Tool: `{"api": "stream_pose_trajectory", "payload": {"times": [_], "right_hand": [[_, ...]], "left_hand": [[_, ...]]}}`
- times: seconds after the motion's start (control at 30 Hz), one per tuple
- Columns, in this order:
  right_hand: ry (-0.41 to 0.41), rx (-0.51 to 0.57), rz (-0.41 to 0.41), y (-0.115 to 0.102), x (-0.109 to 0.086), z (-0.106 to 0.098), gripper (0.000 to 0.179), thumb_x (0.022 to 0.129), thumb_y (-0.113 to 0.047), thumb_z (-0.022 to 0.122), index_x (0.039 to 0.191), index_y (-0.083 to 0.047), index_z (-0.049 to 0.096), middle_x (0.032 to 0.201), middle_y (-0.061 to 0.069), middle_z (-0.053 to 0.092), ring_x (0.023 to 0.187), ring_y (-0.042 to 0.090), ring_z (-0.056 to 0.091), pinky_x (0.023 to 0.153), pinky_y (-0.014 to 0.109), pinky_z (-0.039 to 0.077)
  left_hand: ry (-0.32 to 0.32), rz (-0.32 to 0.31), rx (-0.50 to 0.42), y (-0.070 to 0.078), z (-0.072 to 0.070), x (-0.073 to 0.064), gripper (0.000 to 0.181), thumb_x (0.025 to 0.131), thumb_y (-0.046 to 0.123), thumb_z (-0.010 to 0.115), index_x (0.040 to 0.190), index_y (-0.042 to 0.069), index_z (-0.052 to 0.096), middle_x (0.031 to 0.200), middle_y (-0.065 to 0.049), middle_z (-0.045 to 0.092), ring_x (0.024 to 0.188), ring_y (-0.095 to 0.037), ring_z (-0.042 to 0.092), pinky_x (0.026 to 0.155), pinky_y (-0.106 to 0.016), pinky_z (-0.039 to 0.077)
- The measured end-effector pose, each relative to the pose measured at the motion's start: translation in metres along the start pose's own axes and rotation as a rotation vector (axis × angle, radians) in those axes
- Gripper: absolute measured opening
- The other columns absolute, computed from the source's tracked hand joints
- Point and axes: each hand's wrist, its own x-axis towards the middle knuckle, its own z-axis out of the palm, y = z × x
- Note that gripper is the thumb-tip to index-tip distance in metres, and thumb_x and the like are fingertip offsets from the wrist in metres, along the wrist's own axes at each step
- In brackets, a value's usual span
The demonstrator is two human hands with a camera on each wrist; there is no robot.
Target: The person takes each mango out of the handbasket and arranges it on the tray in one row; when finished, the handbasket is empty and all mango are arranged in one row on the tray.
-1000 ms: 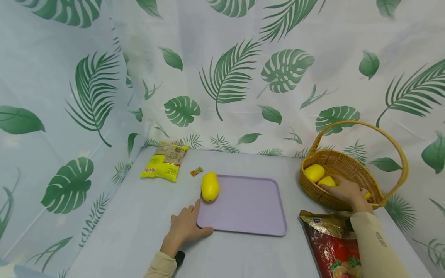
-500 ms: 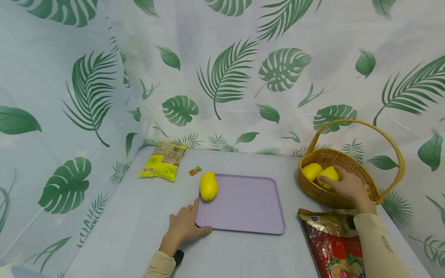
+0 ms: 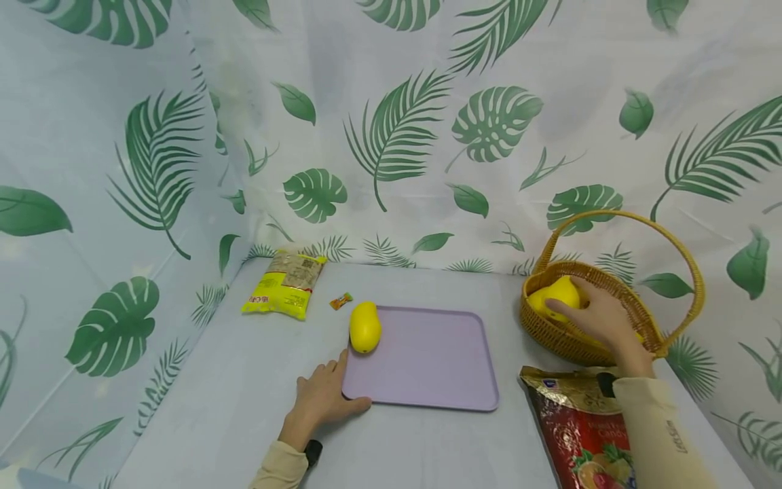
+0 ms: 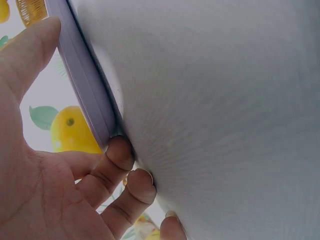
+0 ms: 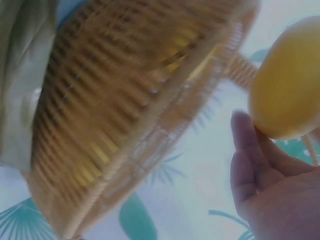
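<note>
My right hand (image 3: pixel 601 318) grips a yellow lemon (image 3: pixel 563 297) over the left part of the wicker basket (image 3: pixel 552 341). In the right wrist view this lemon (image 5: pixel 287 82) is above the basket's rim, fingers against its side. More yellow fruit lies in the basket, partly hidden by the lemon and hand. At the near left corner of the purple tray (image 3: pixel 427 360), my left hand (image 3: pixel 322 394) holds the edge, thumb on the near side and fingers along the left. A yellow mango (image 3: pixel 364 328) lies at the tray's far left corner.
A red and gold candy bag (image 3: pixel 583 428) lies in front of the basket, partly under the right forearm. Behind the tray at the left are a yellow bag (image 3: pixel 284 285) and a small wrapped candy (image 3: pixel 341 301). The basket's tall handle (image 3: pixel 678 248) arches over it.
My right hand has gripped the lemon and lifted it up and left within the basket, over the fruit beside it. The left hand stays at the tray corner.
</note>
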Motion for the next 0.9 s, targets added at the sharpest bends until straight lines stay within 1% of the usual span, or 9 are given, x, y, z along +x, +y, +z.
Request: {"api": "stream_pose_trajectory", "payload": {"times": [0.07,0.13,0.2,0.3,0.4,0.53,0.67,0.73,0.9], "right_hand": [[0.008,0.01,-0.021,-0.005,-0.001,0.001,0.098,0.094,-0.066,0.051,0.158,0.001,0.018,0.145,0.042,0.038,0.119,0.056,0.042,0.083,0.06,0.044],[0.015,0.016,-0.039,-0.011,-0.001,0.003,0.097,0.094,-0.064,0.053,0.158,0.001,0.02,0.143,0.041,0.04,0.116,0.052,0.044,0.077,0.051,0.045],[0.019,0.017,-0.056,-0.017,-0.001,0.004,0.096,0.094,-0.064,0.054,0.158,0.001,0.022,0.14,0.04,0.043,0.111,0.049,0.046,0.071,0.042,0.043],[0.017,0.032,-0.072,-0.027,-0.001,0.009,0.095,0.093,-0.063,0.056,0.158,0.0,0.024,0.14,0.038,0.044,0.108,0.046,0.048,0.068,0.036,0.04],[0.007,0.056,-0.085,-0.038,0.0,0.016,0.095,0.093,-0.062,0.057,0.158,-0.001,0.024,0.14,0.037,0.045,0.109,0.045,0.05,0.07,0.035,0.041],[0.0,0.086,-0.116,-0.055,-0.001,0.029,0.092,0.093,-0.06,0.059,0.157,-0.001,0.027,0.14,0.034,0.048,0.112,0.042,0.052,0.078,0.038,0.044],[-0.01,0.123,-0.163,-0.07,0.002,0.048,0.09,0.092,-0.057,0.063,0.156,-0.002,0.031,0.141,0.03,0.05,0.109,0.037,0.053,0.08,0.036,0.044],[-0.022,0.14,-0.184,-0.078,0.005,0.059,0.09,0.091,-0.057,0.065,0.156,-0.003,0.032,0.141,0.028,0.051,0.107,0.035,0.054,0.078,0.033,0.043],[-0.043,0.186,-0.236,-0.1,0.011,0.088,0.089,0.088,-0.054,0.07,0.154,-0.004,0.038,0.13,0.024,0.058,0.103,0.033,0.056,0.076,0.03,0.043]], "left_hand": [[0.0,0.001,0.001,0.0,0.0,0.0,0.109,0.074,0.068,0.076,0.154,0.005,0.037,0.139,-0.02,0.059,0.124,-0.039,0.057,0.093,-0.072,0.041],[0.001,0.0,0.003,0.0,0.0,0.0,0.109,0.074,0.068,0.075,0.154,0.005,0.037,0.139,-0.02,0.059,0.124,-0.039,0.057,0.094,-0.073,0.04],[0.001,0.0,0.004,0.0,0.0,0.0,0.109,0.074,0.068,0.075,0.154,0.005,0.036,0.139,-0.02,0.059,0.124,-0.039,0.057,0.094,-0.073,0.04],[0.003,-0.001,0.004,0.0,0.0,0.0,0.109,0.074,0.068,0.075,0.154,0.005,0.036,0.139,-0.019,0.059,0.123,-0.038,0.057,0.094,-0.073,0.04],[0.004,-0.005,0.001,-0.001,0.0,0.0,0.109,0.074,0.068,0.076,0.154,0.005,0.036,0.138,-0.019,0.06,0.122,-0.038,0.057,0.094,-0.072,0.04],[-0.001,-0.011,0.005,-0.002,0.001,0.0,0.11,0.074,0.069,0.075,0.155,0.006,0.036,0.139,-0.019,0.059,0.123,-0.038,0.057,0.094,-0.072,0.04],[-0.006,-0.007,0.006,-0.002,0.001,0.0,0.11,0.074,0.069,0.075,0.155,0.006,0.035,0.14,-0.018,0.059,0.125,-0.038,0.056,0.095,-0.073,0.04],[-0.005,-0.005,0.001,-0.002,0.001,0.001,0.11,0.074,0.069,0.075,0.155,0.006,0.035,0.141,-0.019,0.058,0.125,-0.038,0.056,0.095,-0.073,0.039],[-0.01,-0.006,-0.015,-0.001,0.002,0.001,0.11,0.074,0.068,0.075,0.155,0.006,0.035,0.142,-0.02,0.058,0.127,-0.039,0.055,0.096,-0.075,0.038]]}}
